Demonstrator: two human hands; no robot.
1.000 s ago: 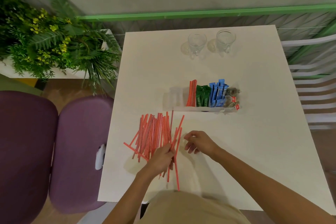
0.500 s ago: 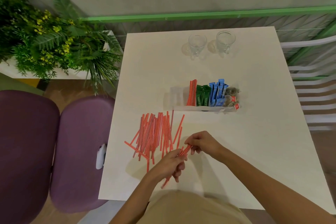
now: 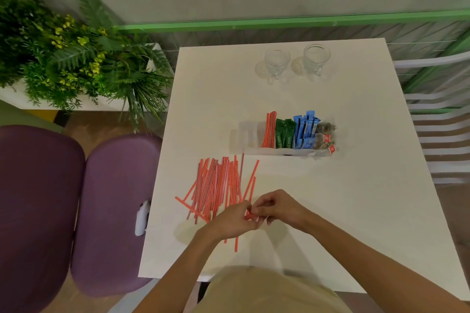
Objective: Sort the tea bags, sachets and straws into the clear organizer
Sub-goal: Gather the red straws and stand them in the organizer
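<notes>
A loose pile of red-striped straws [image 3: 218, 185] lies on the white table [image 3: 330, 211], in front of the clear organizer [image 3: 254, 150]. The organizer holds upright straws [image 3: 269, 131], green sachets [image 3: 284, 133], blue sachets [image 3: 306, 129] and tea bags [image 3: 325, 134]; its leftmost compartment looks empty. My left hand [image 3: 234, 221] and my right hand [image 3: 277, 208] meet just right of the pile's near end. Between them they grip a small bunch of straws [image 3: 248, 215], whose lower ends stick out below my left hand.
Two clear glasses [image 3: 277, 65] [image 3: 316, 60] stand at the table's far edge. Purple chairs [image 3: 109, 211] and a planter of greenery [image 3: 76, 58] are to the left. A white slatted chair [image 3: 442, 134] is on the right.
My left hand lifted a few straws off the pile's right side and brought them to my right hand, which closed in and took hold of their top ends.
</notes>
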